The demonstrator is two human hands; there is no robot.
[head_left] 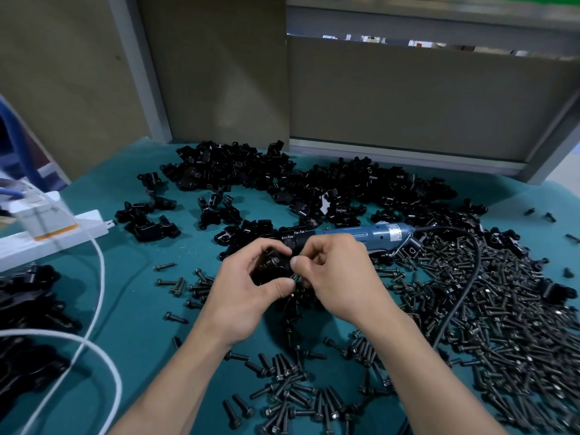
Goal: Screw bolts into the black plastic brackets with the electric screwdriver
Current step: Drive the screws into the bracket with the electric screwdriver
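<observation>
1. No legible text, brand or no. anywhere in shot.
2. Electric screwdriver [361, 235], lying just beyond the right hand [339, 277]: white label [397, 233] w/ dark print on its blue body, too blurred to read.
3. White box [40, 215], well left of the grip: orange stripe, faint marks, illegible.

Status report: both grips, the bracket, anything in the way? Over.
Left grip holds a black plastic bracket; right grip pinches it too. Electric screwdriver lies behind them, unheld. Nothing blocking; loose bolts all round.
</observation>
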